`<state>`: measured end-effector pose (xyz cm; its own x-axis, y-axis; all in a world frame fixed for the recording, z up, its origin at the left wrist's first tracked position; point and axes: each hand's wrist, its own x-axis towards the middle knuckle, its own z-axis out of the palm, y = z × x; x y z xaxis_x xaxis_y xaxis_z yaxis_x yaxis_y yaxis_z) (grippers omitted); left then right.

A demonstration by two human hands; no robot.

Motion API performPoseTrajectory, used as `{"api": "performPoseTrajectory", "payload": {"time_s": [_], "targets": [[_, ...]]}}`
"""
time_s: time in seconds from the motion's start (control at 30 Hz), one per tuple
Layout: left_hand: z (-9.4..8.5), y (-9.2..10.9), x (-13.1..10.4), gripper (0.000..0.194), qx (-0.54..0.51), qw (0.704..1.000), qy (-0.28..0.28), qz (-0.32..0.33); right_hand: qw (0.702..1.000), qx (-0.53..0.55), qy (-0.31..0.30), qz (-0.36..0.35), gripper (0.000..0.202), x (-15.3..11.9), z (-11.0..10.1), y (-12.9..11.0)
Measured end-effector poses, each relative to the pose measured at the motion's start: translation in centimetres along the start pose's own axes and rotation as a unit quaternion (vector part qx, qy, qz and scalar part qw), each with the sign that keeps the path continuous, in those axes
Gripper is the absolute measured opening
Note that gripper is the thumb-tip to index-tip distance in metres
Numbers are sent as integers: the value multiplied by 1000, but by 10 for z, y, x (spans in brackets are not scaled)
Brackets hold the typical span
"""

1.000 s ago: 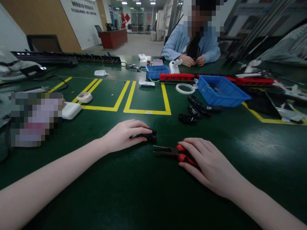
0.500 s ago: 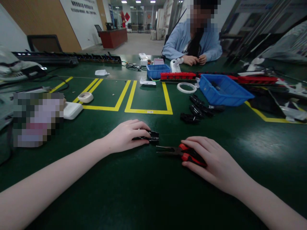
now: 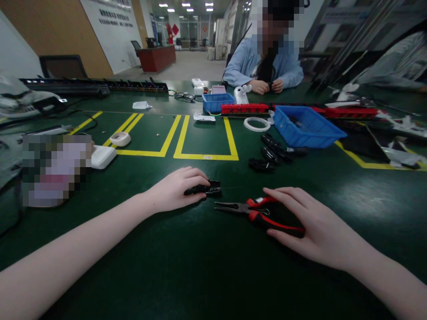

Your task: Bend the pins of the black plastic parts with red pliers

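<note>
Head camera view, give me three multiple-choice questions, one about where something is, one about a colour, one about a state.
1. Where do the pliers lie?
A. in the blue bin
B. on the green table by the right hand
C. on a chair

2. What colour are the plier handles?
A. red and black
B. yellow
C. white

3. What is the left hand doing?
A. hanging free
B. pressing a small black part to the table
C. holding a cup

B: right hand rests on their handles.
A: red grips show.
B: fingers cover the part.

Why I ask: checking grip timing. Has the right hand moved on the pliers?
Yes. The right hand slid back off the pliers, handles now spread.
</note>
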<state>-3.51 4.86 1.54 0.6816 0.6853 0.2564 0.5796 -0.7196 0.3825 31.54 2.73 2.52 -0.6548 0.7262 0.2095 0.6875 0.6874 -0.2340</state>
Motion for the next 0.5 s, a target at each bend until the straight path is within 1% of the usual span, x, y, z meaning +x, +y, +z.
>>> {"api": "performPoseTrajectory", "payload": {"time_s": [0.13,0.23,0.33,0.4,0.43,0.5], "targets": [[0,-1,0,25,-21,1000,5,-5,995,52,80,19,69,-2,6,-6],[-1,1,0,26,-35,999,4,-10,981,122,144,54,80,-2,6,-14],[-2,2,0,25,-42,999,-3,-12,956,200,200,77,93,-1,4,-23],[-2,1,0,21,-46,999,-9,-12,939,244,221,95,95,0,2,-27],[-2,1,0,20,-49,999,-11,-12,932,265,220,111,92,0,2,-27],[-2,-1,0,19,-58,998,-12,-11,915,316,197,153,77,1,2,-26]]}}
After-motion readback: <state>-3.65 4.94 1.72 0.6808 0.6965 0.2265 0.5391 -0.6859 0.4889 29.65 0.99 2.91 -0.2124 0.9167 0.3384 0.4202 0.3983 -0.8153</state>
